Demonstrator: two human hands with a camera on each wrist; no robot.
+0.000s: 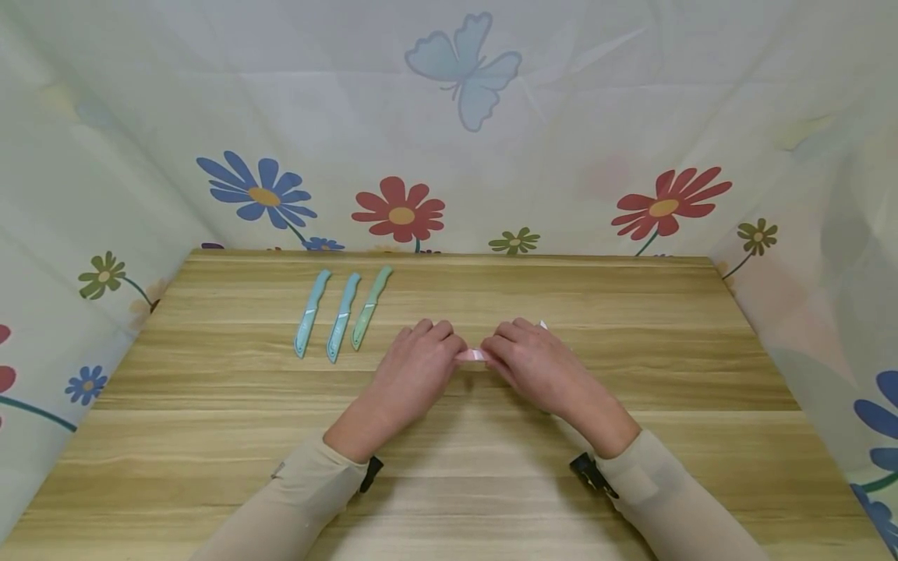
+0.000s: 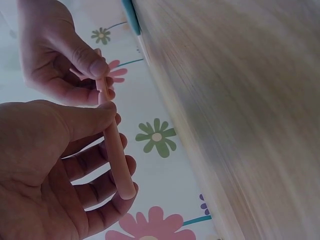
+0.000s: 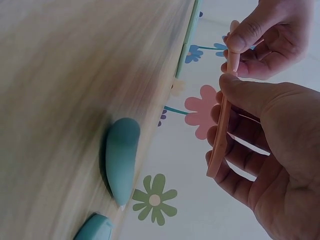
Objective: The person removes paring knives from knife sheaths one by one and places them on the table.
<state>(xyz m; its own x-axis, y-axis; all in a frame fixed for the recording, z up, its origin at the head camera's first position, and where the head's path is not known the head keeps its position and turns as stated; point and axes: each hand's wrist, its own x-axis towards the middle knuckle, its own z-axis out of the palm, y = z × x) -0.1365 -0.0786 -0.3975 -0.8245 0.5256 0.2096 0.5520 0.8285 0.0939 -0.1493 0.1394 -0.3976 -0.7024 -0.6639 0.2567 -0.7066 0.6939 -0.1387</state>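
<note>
Both hands hold one slim pink sheathed knife [image 1: 476, 354] level above the table. My left hand [image 1: 419, 366] pinches its rounded handle [image 2: 119, 162] between thumb and fingers. The flat, angled pink sheath [image 3: 218, 145] is pinched by my right hand [image 1: 543, 366]. In the head view the fingers cover most of the knife; only a short pink and white stretch shows between them. Left of the hands, two blue sheathed knives [image 1: 309, 315] and a green one [image 1: 372, 308] lie side by side, handles pointing away.
A teal, rounded, handle-like piece [image 3: 122, 160] lies on the wooden table [image 1: 477, 499] under the right hand, with another teal piece [image 3: 95, 229] beside it. A small white tip [image 1: 543, 324] shows behind the right hand. Flower-printed cloth [image 1: 561, 156] encloses the table's back and sides.
</note>
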